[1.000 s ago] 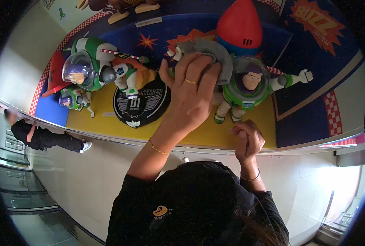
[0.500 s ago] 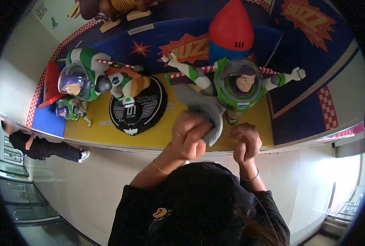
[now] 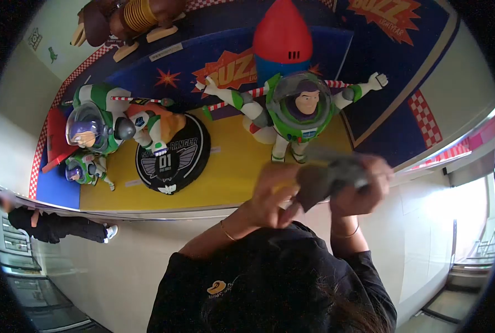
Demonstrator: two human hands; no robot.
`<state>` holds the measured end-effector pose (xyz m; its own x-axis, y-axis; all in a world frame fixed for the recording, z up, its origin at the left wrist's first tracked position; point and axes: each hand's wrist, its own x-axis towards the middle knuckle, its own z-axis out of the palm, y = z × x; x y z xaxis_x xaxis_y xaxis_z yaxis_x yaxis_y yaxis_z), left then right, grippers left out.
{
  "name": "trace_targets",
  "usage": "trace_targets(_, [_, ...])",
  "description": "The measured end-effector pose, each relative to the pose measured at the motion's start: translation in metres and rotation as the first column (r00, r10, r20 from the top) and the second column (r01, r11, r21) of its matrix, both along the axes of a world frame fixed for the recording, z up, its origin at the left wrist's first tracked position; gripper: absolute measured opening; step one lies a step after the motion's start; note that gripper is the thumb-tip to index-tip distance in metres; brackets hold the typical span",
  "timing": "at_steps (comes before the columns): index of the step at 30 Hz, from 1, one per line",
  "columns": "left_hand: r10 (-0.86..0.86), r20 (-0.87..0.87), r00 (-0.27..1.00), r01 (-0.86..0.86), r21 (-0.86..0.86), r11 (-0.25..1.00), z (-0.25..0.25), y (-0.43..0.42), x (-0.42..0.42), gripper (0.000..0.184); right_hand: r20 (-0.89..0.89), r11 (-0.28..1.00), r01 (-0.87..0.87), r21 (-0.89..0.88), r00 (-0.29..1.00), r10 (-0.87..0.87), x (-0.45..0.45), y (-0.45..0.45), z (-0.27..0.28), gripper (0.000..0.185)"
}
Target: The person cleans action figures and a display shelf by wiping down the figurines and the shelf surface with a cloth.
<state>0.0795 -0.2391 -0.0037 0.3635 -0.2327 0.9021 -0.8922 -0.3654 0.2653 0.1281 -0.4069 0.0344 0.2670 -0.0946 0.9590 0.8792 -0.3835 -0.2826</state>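
Observation:
A grey cloth (image 3: 315,186), smeared by motion, is stretched between my two hands in front of the shelf edge. My left hand (image 3: 274,195) pinches its left end. My right hand (image 3: 364,186) is closed around the bunched right part, its fingers blurred. Just beyond them stands a space ranger figure (image 3: 306,105) with a clear dome helmet, both arms spread. Its feet are on the yellow shelf floor (image 3: 233,166), behind the cloth.
To the left, a larger space ranger figure (image 3: 95,125) leans over a round black base (image 3: 172,161), with a smaller figure (image 3: 83,169) beside it. Behind stand a red rocket (image 3: 282,36) and a spring-bodied dog (image 3: 125,25). A person (image 3: 53,225) is at far left.
The grey cloth has moved right, away from the figure, and my right hand has taken hold of it. Both hands have shifted right. The view has shifted slightly.

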Motion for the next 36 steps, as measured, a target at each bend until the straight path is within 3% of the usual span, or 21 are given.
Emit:
trace_targets(2, [0.257,-0.13,0.958,-0.284,-0.292,0.913,0.003,0.002,0.002,0.048,0.159,0.969,0.147,0.196,0.971,-0.18,0.018,0.006,0.037,0.018])
trace_targets(3, [0.252,-0.13,0.959,-0.28,-0.294,0.914,0.003,0.003,0.004,0.048,0.141,0.97,0.203,0.135,0.965,-0.222,0.022,0.01,0.054,0.022])
trace_targets(5, [0.238,-0.334,0.912,-0.346,-0.315,0.884,0.001,0.008,0.012,0.049,0.125,0.964,0.255,0.071,0.957,-0.262,0.035,0.016,0.071,0.027])
trace_targets(7, [0.204,-0.524,0.827,-0.414,-0.321,0.852,0.001,0.011,0.017,0.051,0.156,0.856,0.334,-0.393,0.942,-0.296,0.047,0.021,0.079,0.036])
trace_targets(12, [0.076,-0.671,0.737,-0.29,-0.214,0.933,0.001,0.01,0.017,0.051,0.01,0.828,0.291,-0.479,0.945,-0.327,0.041,0.031,0.063,0.042])
trace_targets(18, [0.087,-0.685,0.723,-0.304,-0.202,0.931,-0.006,0.007,0.017,0.05,0.039,0.892,0.249,-0.378,0.967,-0.253,0.043,0.031,0.044,0.04])
trace_targets(23, [0.166,-0.619,0.768,-0.328,-0.157,0.932,-0.008,0.007,0.019,0.052,-0.053,0.951,0.074,-0.3,0.994,-0.093,0.028,0.021,0.025,0.04])
trace_targets(27, [0.247,-0.575,0.78,-0.355,-0.082,0.931,0.0,0.008,0.015,0.05,-0.349,0.988,-0.093,-0.122,0.936,0.045,0.009,0.008,0.006,0.04])
trace_targets(28, [0.248,-0.578,0.778,-0.356,-0.08,0.931,0.0,0.008,0.015,0.05,-0.353,0.988,-0.095,-0.122,0.934,0.046,0.009,0.009,0.001,0.04])
trace_targets(32, [0.275,-0.59,0.759,-0.389,-0.073,0.918,-0.001,0.006,0.015,0.049,-0.443,0.987,0.0,0.158,0.894,0.071,0.005,0.023,-0.019,0.04])
trace_targets(35, [0.315,-0.588,0.745,-0.421,-0.047,0.906,0.0,0.003,0.013,0.049,-0.594,0.993,-0.062,0.102,0.797,0.111,0.007,0.032,-0.025,0.042])
trace_targets(36, [0.334,-0.587,0.738,-0.435,-0.035,0.9,0.001,0.002,0.013,0.049,-0.595,0.985,-0.16,-0.06,0.798,0.093,0.012,0.036,-0.036,0.043])
